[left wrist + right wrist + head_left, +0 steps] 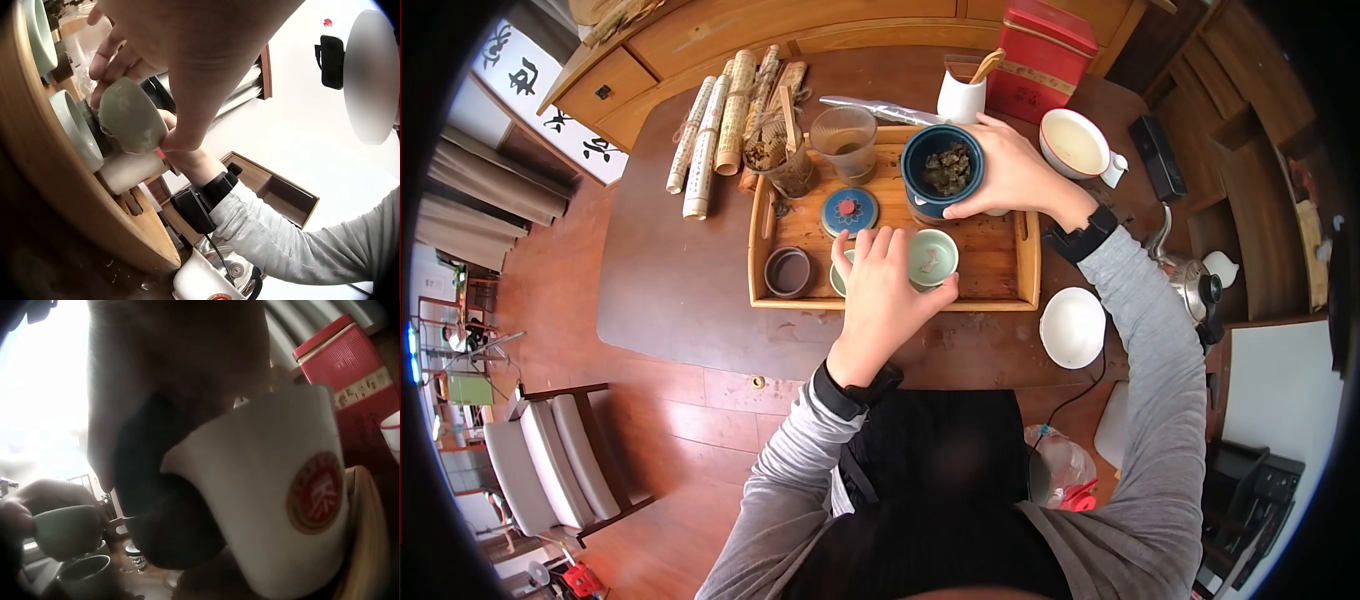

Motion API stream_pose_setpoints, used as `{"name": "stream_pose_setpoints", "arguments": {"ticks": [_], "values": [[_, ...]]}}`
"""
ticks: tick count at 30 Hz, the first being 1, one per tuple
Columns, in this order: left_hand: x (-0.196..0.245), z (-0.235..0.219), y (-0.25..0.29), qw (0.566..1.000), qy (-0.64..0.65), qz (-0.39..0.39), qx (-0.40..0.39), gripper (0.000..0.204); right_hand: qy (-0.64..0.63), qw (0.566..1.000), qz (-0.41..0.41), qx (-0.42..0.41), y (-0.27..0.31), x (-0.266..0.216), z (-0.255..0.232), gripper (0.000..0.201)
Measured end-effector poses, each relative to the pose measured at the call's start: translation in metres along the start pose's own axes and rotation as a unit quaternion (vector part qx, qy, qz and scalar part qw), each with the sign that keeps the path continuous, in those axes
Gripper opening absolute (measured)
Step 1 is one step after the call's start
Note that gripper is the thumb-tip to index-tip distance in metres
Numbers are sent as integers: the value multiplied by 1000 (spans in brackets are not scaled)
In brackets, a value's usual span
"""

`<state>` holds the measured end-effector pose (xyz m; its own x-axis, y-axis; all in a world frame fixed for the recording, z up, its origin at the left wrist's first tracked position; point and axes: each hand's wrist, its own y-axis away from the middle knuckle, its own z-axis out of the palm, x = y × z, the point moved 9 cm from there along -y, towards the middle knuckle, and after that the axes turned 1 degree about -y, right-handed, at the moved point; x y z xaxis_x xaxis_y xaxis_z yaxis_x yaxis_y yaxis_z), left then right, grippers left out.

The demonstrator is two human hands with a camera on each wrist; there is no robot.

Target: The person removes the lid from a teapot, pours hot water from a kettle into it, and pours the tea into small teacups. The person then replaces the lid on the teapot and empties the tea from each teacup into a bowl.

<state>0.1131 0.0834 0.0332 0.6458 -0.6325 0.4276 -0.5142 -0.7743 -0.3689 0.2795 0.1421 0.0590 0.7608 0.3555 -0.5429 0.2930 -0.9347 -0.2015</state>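
Table (670,325) carrying wooden tray (1000,250); red tin (1040,60) beyond it, to the right. Right hand (1022,172) curled round blue pot (917,162), leaves (947,170) inside, over the tray's far half. Left hand (880,290) pinching green cup (131,115) between thumb and fingers, over the near side. Lid (849,220) on tray, left of pot. Dark cup (788,272) in tray's near left corner.

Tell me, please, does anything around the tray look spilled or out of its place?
Maybe a small spill: shiny marks on the table, close to the side of the tray nearest the person, look like water drops, though I cannot be sure. Nothing else stands out.
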Motion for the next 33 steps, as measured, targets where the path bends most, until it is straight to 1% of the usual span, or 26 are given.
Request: {"name": "stream_pose_setpoints", "arguments": {"ticks": [2,4,6,11,13,20,22,32,33], "values": [[-4,-2,-2,1000,3,4,7,54,49,997,-36,40,3,-15,-13,79],[-7,-5,-4,1000,6,5,16,54,58,996,-48,43,4,-25,-20,79],[-5,-8,-7,999,5,19,26,55,118,985,-108,64,5,-41,-27,81],[-2,-15,-10,999,8,30,43,55,137,978,-139,70,8,-60,-32,77],[-3,-16,-10,998,8,30,46,56,154,970,-168,82,10,-67,-33,77],[-3,-19,-10,998,8,33,53,57,195,960,-183,85,11,-81,-33,69],[-3,-19,-10,998,6,32,50,56,208,954,-191,97,11,-85,-36,66],[-7,-21,-11,998,12,30,56,55,239,938,-220,117,7,-99,-51,65],[-7,-21,-11,998,13,31,58,55,244,937,-220,116,7,-99,-52,68]]}}
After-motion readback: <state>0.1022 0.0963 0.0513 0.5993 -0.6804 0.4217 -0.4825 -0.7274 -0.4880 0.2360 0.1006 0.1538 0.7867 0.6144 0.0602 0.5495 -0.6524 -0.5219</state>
